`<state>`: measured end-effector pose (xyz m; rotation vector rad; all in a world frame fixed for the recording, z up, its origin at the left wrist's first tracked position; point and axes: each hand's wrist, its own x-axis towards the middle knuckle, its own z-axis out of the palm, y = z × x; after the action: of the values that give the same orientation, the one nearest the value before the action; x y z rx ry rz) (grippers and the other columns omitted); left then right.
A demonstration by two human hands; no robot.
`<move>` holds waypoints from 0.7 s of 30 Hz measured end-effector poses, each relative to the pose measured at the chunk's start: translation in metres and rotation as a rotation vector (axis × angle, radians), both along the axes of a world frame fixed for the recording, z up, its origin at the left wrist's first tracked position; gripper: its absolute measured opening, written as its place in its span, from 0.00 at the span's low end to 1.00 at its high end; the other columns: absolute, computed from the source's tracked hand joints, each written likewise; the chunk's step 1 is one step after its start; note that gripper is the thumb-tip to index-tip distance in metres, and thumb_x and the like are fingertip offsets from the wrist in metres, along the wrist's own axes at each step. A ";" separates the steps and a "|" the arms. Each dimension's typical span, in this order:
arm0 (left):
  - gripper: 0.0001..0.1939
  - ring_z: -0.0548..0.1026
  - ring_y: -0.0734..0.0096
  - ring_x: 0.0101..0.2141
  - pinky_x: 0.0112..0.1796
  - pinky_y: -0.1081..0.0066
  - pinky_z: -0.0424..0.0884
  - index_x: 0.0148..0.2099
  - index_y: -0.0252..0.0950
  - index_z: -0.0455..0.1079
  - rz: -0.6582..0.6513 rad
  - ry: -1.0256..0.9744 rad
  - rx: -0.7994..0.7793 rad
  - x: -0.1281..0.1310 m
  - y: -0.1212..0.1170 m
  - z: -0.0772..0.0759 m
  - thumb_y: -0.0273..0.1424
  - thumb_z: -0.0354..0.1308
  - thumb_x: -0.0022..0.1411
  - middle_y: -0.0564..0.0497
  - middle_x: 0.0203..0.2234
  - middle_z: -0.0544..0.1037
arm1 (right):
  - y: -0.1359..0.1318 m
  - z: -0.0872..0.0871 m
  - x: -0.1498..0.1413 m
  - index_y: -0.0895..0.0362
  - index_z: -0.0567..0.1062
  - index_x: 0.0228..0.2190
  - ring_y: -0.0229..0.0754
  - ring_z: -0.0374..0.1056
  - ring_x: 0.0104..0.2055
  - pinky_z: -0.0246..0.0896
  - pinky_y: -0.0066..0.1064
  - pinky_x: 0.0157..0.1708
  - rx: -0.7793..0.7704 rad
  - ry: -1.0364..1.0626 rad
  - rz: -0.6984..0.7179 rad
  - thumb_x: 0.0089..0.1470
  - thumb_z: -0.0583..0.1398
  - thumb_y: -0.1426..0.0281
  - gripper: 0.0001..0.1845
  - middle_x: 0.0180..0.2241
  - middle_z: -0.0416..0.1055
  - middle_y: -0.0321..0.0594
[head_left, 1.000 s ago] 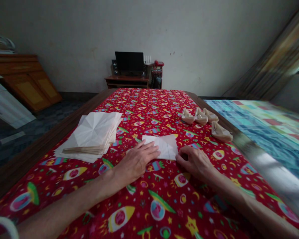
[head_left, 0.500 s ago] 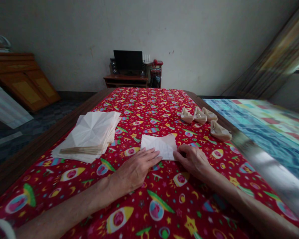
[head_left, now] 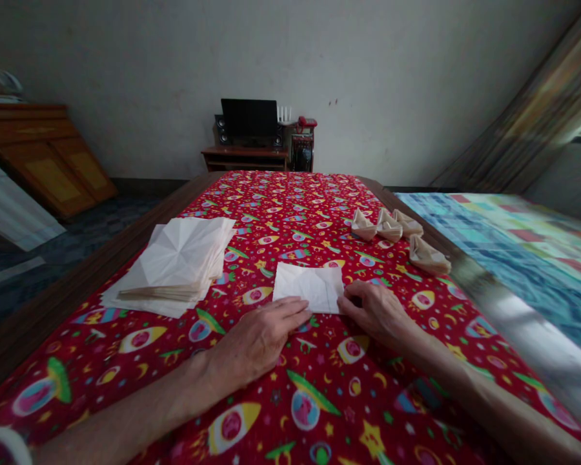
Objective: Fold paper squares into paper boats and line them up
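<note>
A white sheet of paper, folded into a rectangle with crease lines, lies flat on the red patterned tablecloth in front of me. My left hand rests with its fingers stretched out along the paper's near left edge, fingertips touching it. At the near right corner, my right hand has its fingers curled, with thumb and forefinger pinching the paper's edge. To the left sits a stack of creased paper sheets. Several folded paper boats stand at the right side of the table.
The tablecloth covers a long dark wooden table. Beyond its far end are a monitor, speakers and a red telephone by the wall. A bed is on the right, a wooden cabinet on the left.
My left hand has slid toward me across the paper, from its middle left to its near edge, uncovering more of it. My right hand stays at the right corner.
</note>
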<state>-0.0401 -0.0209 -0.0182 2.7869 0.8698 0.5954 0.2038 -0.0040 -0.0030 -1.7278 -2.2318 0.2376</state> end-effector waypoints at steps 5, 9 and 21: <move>0.18 0.69 0.65 0.50 0.51 0.63 0.68 0.55 0.35 0.66 0.106 -0.028 0.049 0.005 0.011 0.009 0.24 0.45 0.66 0.47 0.50 0.73 | 0.000 0.000 0.000 0.57 0.68 0.22 0.35 0.60 0.23 0.44 0.27 0.24 -0.011 -0.017 -0.017 0.54 0.53 0.64 0.14 0.20 0.67 0.36; 0.18 0.68 0.60 0.50 0.51 0.57 0.67 0.55 0.35 0.67 0.206 0.060 0.084 0.007 0.020 0.012 0.32 0.45 0.68 0.45 0.55 0.69 | 0.000 0.001 -0.001 0.57 0.69 0.22 0.35 0.61 0.23 0.45 0.27 0.24 -0.016 -0.029 -0.013 0.54 0.52 0.65 0.13 0.21 0.67 0.36; 0.21 0.55 0.57 0.62 0.59 0.53 0.54 0.61 0.37 0.60 0.254 0.190 0.056 0.007 0.022 0.007 0.35 0.40 0.70 0.45 0.61 0.60 | -0.001 0.001 -0.002 0.57 0.68 0.21 0.35 0.60 0.23 0.45 0.27 0.25 -0.009 -0.029 -0.011 0.54 0.53 0.64 0.13 0.20 0.66 0.35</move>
<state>-0.0333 0.0012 -0.0108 2.8397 1.2780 0.3973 0.2018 -0.0053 -0.0015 -1.7583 -2.2446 0.2227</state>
